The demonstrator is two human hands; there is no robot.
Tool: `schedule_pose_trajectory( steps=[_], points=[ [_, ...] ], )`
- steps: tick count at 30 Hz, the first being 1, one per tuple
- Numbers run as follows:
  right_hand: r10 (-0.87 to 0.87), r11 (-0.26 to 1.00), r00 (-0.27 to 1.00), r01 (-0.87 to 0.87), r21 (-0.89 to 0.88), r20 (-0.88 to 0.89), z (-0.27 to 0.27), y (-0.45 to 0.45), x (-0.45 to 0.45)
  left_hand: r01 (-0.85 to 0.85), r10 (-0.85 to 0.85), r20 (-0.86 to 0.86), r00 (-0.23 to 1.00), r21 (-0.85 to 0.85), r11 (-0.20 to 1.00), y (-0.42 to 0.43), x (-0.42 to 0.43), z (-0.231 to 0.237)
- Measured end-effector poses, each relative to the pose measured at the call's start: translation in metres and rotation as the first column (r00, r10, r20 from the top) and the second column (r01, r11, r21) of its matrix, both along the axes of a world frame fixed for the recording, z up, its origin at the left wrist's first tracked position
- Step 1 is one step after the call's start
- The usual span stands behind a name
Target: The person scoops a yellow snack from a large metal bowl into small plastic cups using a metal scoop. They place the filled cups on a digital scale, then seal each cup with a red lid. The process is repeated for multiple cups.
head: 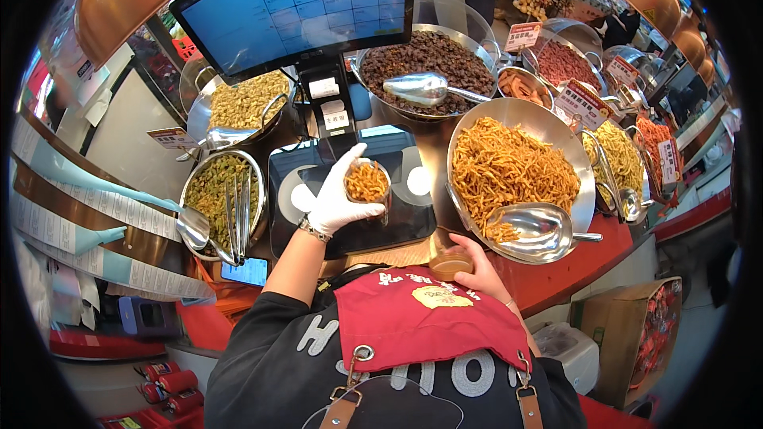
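My left hand [338, 193], in a white glove, grips a clear cup [367, 181] filled with orange-brown fried strips, above the dark glossy plate of a counter scale [298, 226]. Bare, my right hand [477, 268] holds a second clear plastic cup [450, 264] near the counter's front edge, by the red apron bib [429, 328]. Right of both hands stands a large steel pan [581, 161] of similar fried strips, with a metal scoop [533, 232] lying in it. Behind the scale rises a touchscreen monitor [298, 9].
At left is a bowl of green pieces [220, 202] with metal tongs [238, 214]. A pan of pale pieces [247, 104] sits behind it. Dark pieces and a scoop [417, 88] fill a pan at the back. A phone [244, 271] lies front left; a cardboard box [626, 333] stands lower right.
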State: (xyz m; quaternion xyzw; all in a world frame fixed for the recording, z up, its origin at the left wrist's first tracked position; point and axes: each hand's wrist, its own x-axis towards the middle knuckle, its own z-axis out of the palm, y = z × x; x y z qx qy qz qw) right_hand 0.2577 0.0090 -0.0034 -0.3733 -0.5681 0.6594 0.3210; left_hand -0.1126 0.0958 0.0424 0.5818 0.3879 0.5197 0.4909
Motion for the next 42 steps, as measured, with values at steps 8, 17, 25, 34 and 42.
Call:
schedule_pose_trajectory(
  steps=[8, 17, 25, 34, 42],
  points=[
    [-0.232, 0.776, 0.948, 0.046, 0.629, 0.216, 0.071, 0.006, -0.07, 0.023, -0.037, -0.173, 0.984, -0.087, 0.996, -0.063, 0.047, 0.022],
    [-0.272, 0.528, 0.911, -0.128, 0.84, 0.31, 0.087, -0.011, -0.073, 0.29, -0.258, -0.379, 0.889, 0.029, 0.957, -0.091, 0.088, 0.023],
    [-0.331, 0.566, 0.876, -0.112, 0.817, 0.35, 0.045, -0.017, -0.057, 0.428, -0.39, -0.346, 0.854, 0.037, 0.903, -0.072, 0.111, -0.008],
    [-0.406, 0.6, 0.814, -0.105, 0.793, 0.416, 0.038, -0.03, -0.05, 0.363, -0.312, -0.471, 0.825, 0.02, 0.931, -0.078, 0.121, -0.015],
    [-0.476, 0.506, 0.809, -0.068, 0.86, 0.344, 0.034, -0.035, -0.049, 0.391, -0.318, -0.474, 0.821, 0.061, 0.918, -0.08, 0.127, -0.008]
  ],
)
